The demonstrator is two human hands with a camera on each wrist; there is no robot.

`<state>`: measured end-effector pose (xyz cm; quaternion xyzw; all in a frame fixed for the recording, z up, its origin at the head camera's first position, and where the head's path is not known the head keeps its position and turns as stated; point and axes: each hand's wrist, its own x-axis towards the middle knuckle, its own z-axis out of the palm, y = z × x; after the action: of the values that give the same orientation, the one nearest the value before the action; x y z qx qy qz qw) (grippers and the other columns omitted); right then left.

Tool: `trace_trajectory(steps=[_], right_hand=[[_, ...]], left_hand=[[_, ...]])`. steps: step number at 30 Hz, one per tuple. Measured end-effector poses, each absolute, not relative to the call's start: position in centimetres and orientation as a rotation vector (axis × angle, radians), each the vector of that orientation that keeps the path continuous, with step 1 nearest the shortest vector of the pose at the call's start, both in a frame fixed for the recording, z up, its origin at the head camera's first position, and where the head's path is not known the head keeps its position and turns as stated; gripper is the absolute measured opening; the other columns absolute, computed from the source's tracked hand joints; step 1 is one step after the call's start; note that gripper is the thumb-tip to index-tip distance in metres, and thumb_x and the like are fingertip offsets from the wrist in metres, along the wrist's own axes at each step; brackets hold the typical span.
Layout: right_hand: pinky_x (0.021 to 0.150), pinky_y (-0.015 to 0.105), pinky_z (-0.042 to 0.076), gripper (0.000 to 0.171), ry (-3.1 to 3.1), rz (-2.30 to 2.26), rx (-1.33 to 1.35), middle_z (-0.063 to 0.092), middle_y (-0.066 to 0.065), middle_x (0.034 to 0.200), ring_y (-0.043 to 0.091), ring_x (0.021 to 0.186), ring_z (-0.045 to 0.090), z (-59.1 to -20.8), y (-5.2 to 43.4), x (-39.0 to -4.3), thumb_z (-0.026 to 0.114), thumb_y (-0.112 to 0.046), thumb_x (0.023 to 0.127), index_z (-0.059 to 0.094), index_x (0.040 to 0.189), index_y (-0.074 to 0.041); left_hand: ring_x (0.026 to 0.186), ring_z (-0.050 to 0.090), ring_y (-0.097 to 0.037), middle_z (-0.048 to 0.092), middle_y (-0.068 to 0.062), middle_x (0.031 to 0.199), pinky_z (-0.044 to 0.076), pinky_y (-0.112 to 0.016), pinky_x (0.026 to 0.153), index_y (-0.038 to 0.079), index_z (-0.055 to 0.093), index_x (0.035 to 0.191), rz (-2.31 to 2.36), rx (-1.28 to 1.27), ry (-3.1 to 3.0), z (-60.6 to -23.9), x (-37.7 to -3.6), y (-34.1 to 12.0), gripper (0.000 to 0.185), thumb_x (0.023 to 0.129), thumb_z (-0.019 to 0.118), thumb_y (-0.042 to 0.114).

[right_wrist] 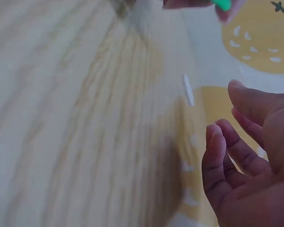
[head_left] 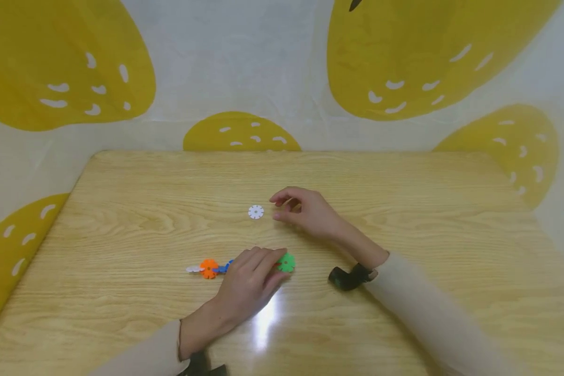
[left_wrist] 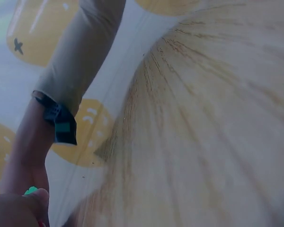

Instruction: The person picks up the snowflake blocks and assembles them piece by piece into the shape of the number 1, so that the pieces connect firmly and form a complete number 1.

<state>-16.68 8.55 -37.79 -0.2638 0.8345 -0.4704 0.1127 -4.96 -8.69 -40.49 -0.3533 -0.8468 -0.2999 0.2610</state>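
Observation:
My left hand (head_left: 250,279) grips a chain of interlocking plastic snowflake discs low over the table. From its left end run a white disc, an orange disc (head_left: 209,269) and blue pieces (head_left: 222,269); fingers cover the middle. A green disc (head_left: 286,262) sticks out past the thumb and fingertips, with a bit of red beside it. Farther back on the wood lies a loose white disc (head_left: 256,211), notched around its rim. Just right of it, my right hand (head_left: 310,211) hovers with fingers loosely bent and nothing between them. The right wrist view shows that hand (right_wrist: 251,165) beside the white disc (right_wrist: 188,90).
The work surface is a wood-grain table (head_left: 427,209) with a light reflection near its front. Behind it hangs a pale cloth (head_left: 239,57) with big yellow fruit prints. Dark straps with camera mounts (head_left: 350,277) sit at both wrists, below beige sleeves.

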Motion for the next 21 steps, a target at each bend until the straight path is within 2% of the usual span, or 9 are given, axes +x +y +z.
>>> trace_trajectory(steps=[4,13,21], right_hand=[[0.071,0.026,0.045,0.032,2.447,-1.363,-0.785,0.061,-0.001,0.096,0.01,0.08,0.055,-38.2,7.7,-17.2,0.069,-0.026,0.078,0.061,0.107,-0.013],[0.061,0.025,0.04,0.037,2.502,-1.306,-0.841,0.058,-0.001,0.086,0.013,0.066,0.047,-39.2,6.0,-17.9,0.073,-0.03,0.074,0.062,0.106,-0.016],[0.061,0.025,0.038,0.037,2.638,-1.112,-0.905,0.054,-0.004,0.084,0.008,0.068,0.045,-39.3,5.4,-18.0,0.072,-0.037,0.072,0.062,0.105,-0.022]], left_hand=[[0.074,0.054,-0.012,0.061,-0.001,0.089,0.044,-0.025,0.066,0.003,0.06,0.107,-0.809,-0.958,-2.304,-40.4,-4.9,-8.7,0.038,0.076,0.07,0.022],[0.074,0.055,-0.013,0.061,-0.001,0.088,0.045,-0.027,0.066,0.003,0.06,0.107,-0.816,-0.956,-2.311,-40.1,-5.0,-8.6,0.036,0.077,0.068,0.023],[0.073,0.055,-0.013,0.061,-0.001,0.087,0.044,-0.026,0.064,0.003,0.06,0.107,-0.819,-0.957,-2.304,-40.2,-5.0,-8.6,0.036,0.078,0.068,0.023]])
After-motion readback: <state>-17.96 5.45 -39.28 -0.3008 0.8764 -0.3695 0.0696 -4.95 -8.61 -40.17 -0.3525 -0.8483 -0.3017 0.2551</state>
